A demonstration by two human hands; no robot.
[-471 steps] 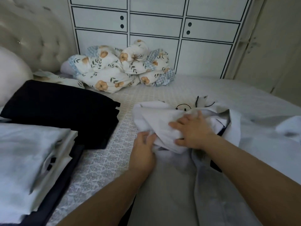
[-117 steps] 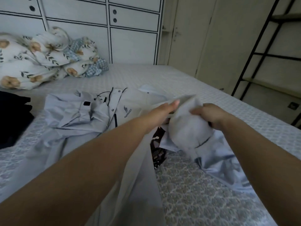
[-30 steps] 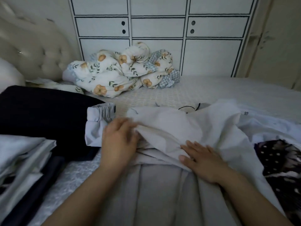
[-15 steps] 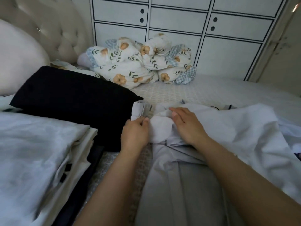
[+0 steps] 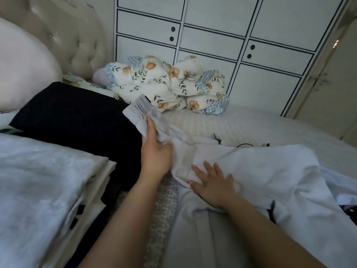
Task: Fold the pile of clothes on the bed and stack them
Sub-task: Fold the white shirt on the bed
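Nearest, the pale garment (image 5: 241,171) being folded lies spread over the bed (image 5: 222,122), its lower part running off the bottom of the view. The right hand (image 5: 212,182) lies flat on it with fingers spread, gripping nothing. The left hand (image 5: 154,149) pinches the gathered waistband end (image 5: 137,111), lifted off the bed. If that end is pulled while the flat hand bears only lightly, the cloth beneath could likely slide and the fold go crooked.

Close on the left stands the folded stack (image 5: 44,186), its edge just beside the left forearm; an elbow swing could nudge the top layers askew. Behind it the black folded piece (image 5: 73,117) lies partly under the raised waistband end. More unfolded clothing crowds the right edge. Open room is mainly the bare bed beyond the hands, up to the floral bedding (image 5: 166,88) against the cupboard (image 5: 231,35).
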